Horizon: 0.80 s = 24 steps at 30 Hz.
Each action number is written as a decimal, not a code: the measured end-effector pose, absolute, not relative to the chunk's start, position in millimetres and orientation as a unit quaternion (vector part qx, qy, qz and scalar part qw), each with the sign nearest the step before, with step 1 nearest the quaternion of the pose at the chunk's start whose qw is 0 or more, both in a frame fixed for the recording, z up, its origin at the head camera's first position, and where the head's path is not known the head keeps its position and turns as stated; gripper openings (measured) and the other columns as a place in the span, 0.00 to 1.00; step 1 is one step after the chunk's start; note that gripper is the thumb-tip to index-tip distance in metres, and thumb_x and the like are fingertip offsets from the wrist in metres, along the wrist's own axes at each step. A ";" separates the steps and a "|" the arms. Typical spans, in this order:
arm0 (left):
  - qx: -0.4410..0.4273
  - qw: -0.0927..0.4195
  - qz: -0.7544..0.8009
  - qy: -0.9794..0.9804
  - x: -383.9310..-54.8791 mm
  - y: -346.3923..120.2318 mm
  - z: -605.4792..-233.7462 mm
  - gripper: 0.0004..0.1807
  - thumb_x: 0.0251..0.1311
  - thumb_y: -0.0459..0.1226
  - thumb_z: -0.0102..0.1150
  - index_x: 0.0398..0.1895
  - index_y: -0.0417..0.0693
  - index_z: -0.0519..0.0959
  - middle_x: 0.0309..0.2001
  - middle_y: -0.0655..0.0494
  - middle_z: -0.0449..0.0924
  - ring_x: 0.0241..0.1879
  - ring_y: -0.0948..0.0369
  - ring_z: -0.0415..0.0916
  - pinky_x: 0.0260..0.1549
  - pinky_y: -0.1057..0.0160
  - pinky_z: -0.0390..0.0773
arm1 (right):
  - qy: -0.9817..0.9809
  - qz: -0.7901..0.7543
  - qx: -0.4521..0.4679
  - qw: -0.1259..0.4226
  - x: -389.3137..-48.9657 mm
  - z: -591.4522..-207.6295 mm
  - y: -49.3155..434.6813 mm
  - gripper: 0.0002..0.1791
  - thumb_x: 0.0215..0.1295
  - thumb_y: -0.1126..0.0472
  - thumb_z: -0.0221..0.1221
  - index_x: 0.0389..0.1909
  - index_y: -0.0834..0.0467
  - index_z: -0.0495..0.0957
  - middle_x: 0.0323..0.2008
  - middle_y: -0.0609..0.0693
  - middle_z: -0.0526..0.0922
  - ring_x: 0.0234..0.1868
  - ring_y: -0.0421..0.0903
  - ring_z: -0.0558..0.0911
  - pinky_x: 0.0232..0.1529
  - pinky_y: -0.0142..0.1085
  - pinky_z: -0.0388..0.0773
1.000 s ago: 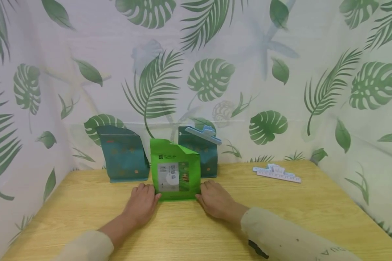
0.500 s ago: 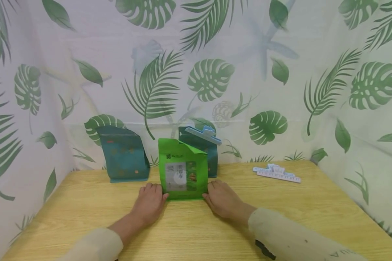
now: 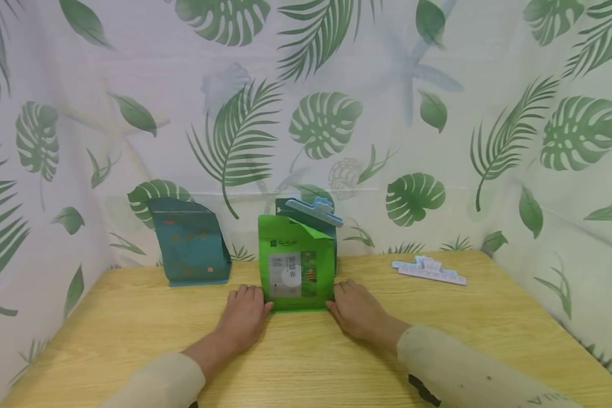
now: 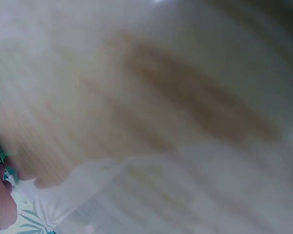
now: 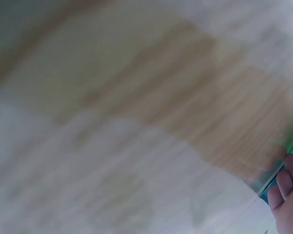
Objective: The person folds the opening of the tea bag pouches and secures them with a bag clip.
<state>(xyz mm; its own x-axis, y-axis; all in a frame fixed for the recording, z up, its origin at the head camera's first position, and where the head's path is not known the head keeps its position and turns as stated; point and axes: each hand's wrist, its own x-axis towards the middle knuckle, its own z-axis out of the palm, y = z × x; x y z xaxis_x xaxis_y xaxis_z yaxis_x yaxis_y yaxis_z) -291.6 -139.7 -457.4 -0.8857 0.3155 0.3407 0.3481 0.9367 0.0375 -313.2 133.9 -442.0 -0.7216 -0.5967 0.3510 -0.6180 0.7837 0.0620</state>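
An upright bright green tea bag, its top corner folded, stands on the table between both hands. My left hand holds its lower left corner, thumb at the front. At the lower right corner, my right hand holds it the same way. Behind it is a dark teal bag, mostly hidden, with a light blue clip slanted across its top. In the left wrist view only part of the left hand shows at the edge; the right wrist view catches the fingers of the right hand beside green packaging.
Another teal bag with a slanted top stands to the left, near the back. Two ruler-like clips, pale blue and pinkish, lie together at the back right of the wooden table. A leaf-patterned cloth hangs behind.
Both hands have slid the green tea bag to the right across the table, so it now covers more of the teal bag behind. The other bag and loose clips have stayed put.
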 end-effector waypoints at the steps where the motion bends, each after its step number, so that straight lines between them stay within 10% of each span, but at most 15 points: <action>1: -0.171 0.165 -0.048 -0.970 -292.1 -138.4 -457.6 0.17 0.75 0.46 0.49 0.45 0.38 0.72 0.43 0.45 0.77 0.45 0.50 0.69 0.46 0.51 0.67 | -0.928 0.030 0.326 0.178 -313.6 -442.0 134.8 0.14 0.74 0.56 0.55 0.33 0.63 0.73 0.31 0.56 0.78 0.35 0.51 0.75 0.40 0.46 0.75; 24: -0.177 0.170 -0.025 -0.969 -304.8 -114.6 -455.2 0.19 0.75 0.47 0.49 0.47 0.37 0.73 0.44 0.45 0.78 0.46 0.50 0.68 0.46 0.52 0.66 | -0.945 0.023 0.284 0.160 -327.2 -443.6 153.5 0.13 0.73 0.56 0.56 0.36 0.65 0.74 0.31 0.56 0.77 0.35 0.51 0.75 0.41 0.48 0.76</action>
